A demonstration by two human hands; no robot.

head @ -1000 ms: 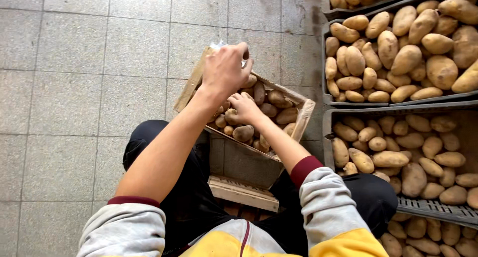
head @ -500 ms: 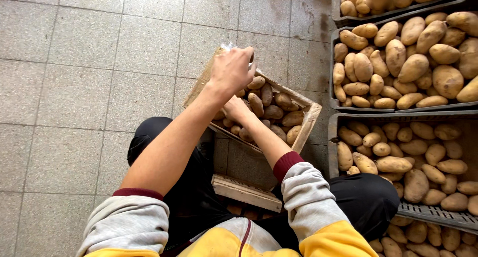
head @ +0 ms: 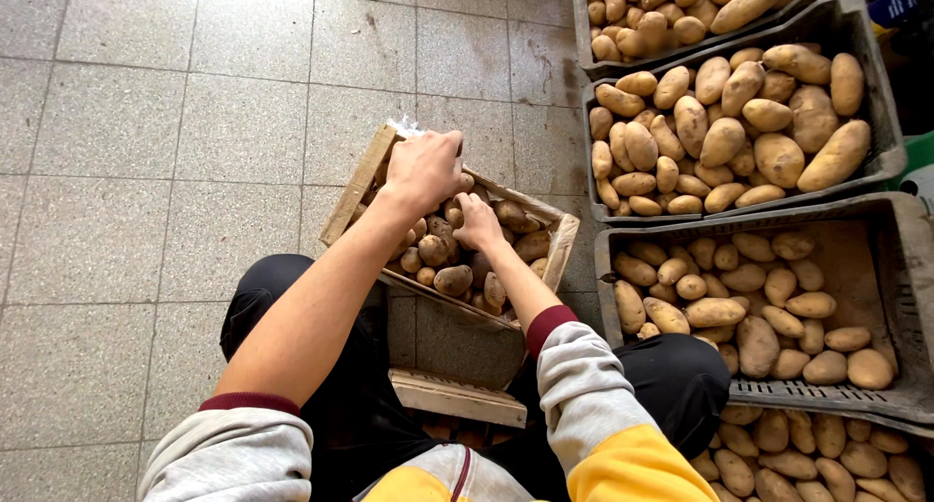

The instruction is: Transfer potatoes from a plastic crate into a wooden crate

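A wooden crate [head: 358,186] lined with brown paper sits tilted on the tiled floor between my knees, partly filled with small brown potatoes [head: 453,279]. My left hand [head: 424,168] reaches over the crate's far left rim, fingers curled down; what it grips is hidden. My right hand [head: 479,221] is down among the potatoes in the middle of the crate, fingers closed on one or more of them.
To the right stand dark plastic crates of potatoes: a far one [head: 835,20] with large potatoes, a nearer one [head: 907,268] half full, another at the bottom right [head: 808,458]. A second wooden crate edge [head: 457,397] lies under the first. Grey floor tiles [head: 146,171] spread to the left.
Both hands stay in the crate. The left hand has shifted slightly along the far rim and the right hand has moved among the potatoes; the view has drifted a little.
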